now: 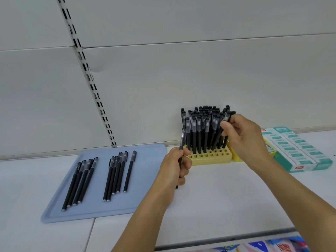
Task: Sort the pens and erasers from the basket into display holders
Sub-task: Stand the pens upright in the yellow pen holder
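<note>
While the left hand (175,166) holds 1 pen (181,150) upright, grip clenched round the lower barrel, cap end up, it sits just in front of the holder's (211,157) left corner. Pen tip pokes out below the hand, above the shelf (209,197).

Right hand (243,137) is at the holder's right side, fingers pinching another pen (228,117) near the cap; that pen stands among the racked ones, tilted slightly. Cannot tell if its tip is seated in a slot.

Holder: yellow, grid of square slots, back rows packed with black pens (203,124) standing cap up, front 2 rows of slots bare.

Tray (149,160): blue-grey, flat on the shelf, left of the holder. 2 loose groups of black pens lie on it, caps toward the wall: left group (81,180) of about 4, right group (116,177) of about 5, with 1 pen lying slightly apart at its right edge.

Eraser box (298,151): green and white, right of the holder, rows of erasers inside. A small yellow box (235,157) sits between it and the holder, mostly hidden by the right wrist.
</note>
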Action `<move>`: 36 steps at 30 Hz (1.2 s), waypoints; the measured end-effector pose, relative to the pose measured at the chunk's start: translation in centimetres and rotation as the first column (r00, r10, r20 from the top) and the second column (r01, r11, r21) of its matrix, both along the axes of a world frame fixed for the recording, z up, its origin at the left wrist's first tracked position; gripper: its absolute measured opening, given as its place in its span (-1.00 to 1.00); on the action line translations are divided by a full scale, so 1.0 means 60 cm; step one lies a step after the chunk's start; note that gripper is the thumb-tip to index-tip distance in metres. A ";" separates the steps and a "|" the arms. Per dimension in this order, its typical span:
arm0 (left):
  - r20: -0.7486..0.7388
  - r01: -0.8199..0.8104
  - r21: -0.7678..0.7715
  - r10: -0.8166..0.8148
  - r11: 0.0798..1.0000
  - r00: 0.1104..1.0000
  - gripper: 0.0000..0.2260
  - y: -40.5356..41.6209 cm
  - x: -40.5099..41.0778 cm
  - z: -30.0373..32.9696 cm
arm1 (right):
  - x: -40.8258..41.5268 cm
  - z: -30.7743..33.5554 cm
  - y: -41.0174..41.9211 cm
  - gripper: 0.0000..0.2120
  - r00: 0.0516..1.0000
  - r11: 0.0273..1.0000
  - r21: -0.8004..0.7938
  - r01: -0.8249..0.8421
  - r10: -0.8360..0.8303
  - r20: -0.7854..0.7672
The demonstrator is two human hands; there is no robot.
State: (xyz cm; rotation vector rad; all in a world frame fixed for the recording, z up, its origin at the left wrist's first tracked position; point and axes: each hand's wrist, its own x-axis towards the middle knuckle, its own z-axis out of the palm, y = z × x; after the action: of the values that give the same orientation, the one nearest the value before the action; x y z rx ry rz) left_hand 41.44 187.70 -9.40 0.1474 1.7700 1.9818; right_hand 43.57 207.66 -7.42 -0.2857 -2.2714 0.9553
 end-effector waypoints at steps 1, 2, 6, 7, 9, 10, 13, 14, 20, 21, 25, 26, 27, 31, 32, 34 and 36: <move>-0.003 -0.003 0.009 0.003 1.000 1.000 -0.78 0.000 0.001 0.000 | -0.002 -0.002 -0.001 -0.79 1.000 1.000 0.000 -0.007 0.007 0.006; -0.014 -0.003 0.012 0.003 1.000 1.000 -0.77 -0.001 0.001 0.000 | -0.005 -0.003 -0.001 -0.79 1.000 1.000 0.002 -0.013 0.013 0.015; -0.070 0.015 0.020 -0.014 1.000 0.997 -0.77 -0.002 0.006 -0.002 | -0.013 -0.011 -0.004 -0.78 0.997 0.998 0.060 -0.019 0.014 0.080; -0.088 0.020 0.013 -0.019 1.000 0.996 -0.77 -0.004 0.006 -0.002 | -0.016 -0.013 -0.004 -0.78 0.994 0.997 0.071 -0.026 0.019 0.107; -0.140 0.039 -0.019 -0.041 0.999 0.989 -0.78 -0.007 0.007 -0.004 | -0.020 -0.015 -0.004 -0.80 0.983 0.997 0.064 -0.040 0.028 0.181; -0.168 0.046 -0.038 -0.052 0.998 0.984 -0.78 -0.009 0.008 -0.005 | -0.020 -0.014 -0.004 -0.83 0.976 0.998 0.053 -0.034 0.022 0.215; -0.206 0.046 -0.050 -0.055 0.998 0.977 -0.79 -0.011 0.007 -0.004 | -0.006 -0.008 -0.011 -0.86 0.978 0.995 0.054 0.087 -0.095 0.187; -0.204 0.044 -0.047 -0.053 0.998 0.977 -0.78 -0.011 0.007 -0.005 | 0.004 -0.007 -0.019 -0.84 0.986 0.994 0.013 0.112 -0.113 0.122; -0.244 0.170 -0.163 -0.207 0.972 0.947 -0.74 0.017 0.018 -0.006 | 0.041 -0.006 -0.079 -0.85 0.939 0.910 -0.298 -0.289 0.330 0.096; -0.294 0.155 -0.235 -0.222 0.960 0.930 -0.74 0.022 0.019 -0.006 | 0.040 -0.005 -0.074 -0.84 0.949 0.915 -0.299 -0.271 0.306 0.077; -0.582 -0.125 -0.686 -0.437 0.717 0.686 -0.64 0.019 0.013 -0.027 | 0.036 0.012 -0.027 -0.90 0.997 0.959 -0.278 -0.061 0.048 -0.052; -0.597 -0.175 -0.730 -0.490 0.661 0.635 -0.61 0.017 0.012 -0.033 | 0.034 0.013 -0.015 -0.91 0.999 0.972 -0.234 -0.014 0.001 -0.054; -0.592 -0.196 -0.757 -0.528 0.624 0.608 -0.59 0.016 0.011 -0.039 | 0.032 0.013 -0.005 -0.89 0.999 0.983 -0.181 0.021 -0.028 -0.040; -0.586 -0.223 -0.782 -0.566 0.582 0.579 -0.55 0.019 0.009 -0.054 | 0.018 -0.003 0.013 -0.84 0.996 0.998 -0.020 0.065 -0.063 0.059; -0.592 -0.232 -0.781 -0.567 0.580 0.574 -0.56 0.019 0.007 -0.055 | 0.014 -0.007 0.014 -0.83 0.995 0.998 0.009 0.068 -0.068 0.074; -0.594 -0.237 -0.781 -0.568 0.578 0.570 -0.57 0.020 0.004 -0.054 | 0.009 -0.012 0.014 -0.84 0.993 0.996 0.052 0.069 -0.074 0.093; -0.596 -0.238 -0.780 -0.569 0.579 0.567 -0.58 0.020 0.000 -0.055 | 0.005 -0.014 0.012 -0.85 0.991 0.993 0.096 0.066 -0.076 0.108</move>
State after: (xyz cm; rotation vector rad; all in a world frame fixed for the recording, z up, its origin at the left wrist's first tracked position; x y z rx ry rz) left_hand 41.43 188.88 -12.69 1.0488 2.9004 0.6793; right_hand 43.90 208.38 -8.28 -0.3854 -2.3823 0.8138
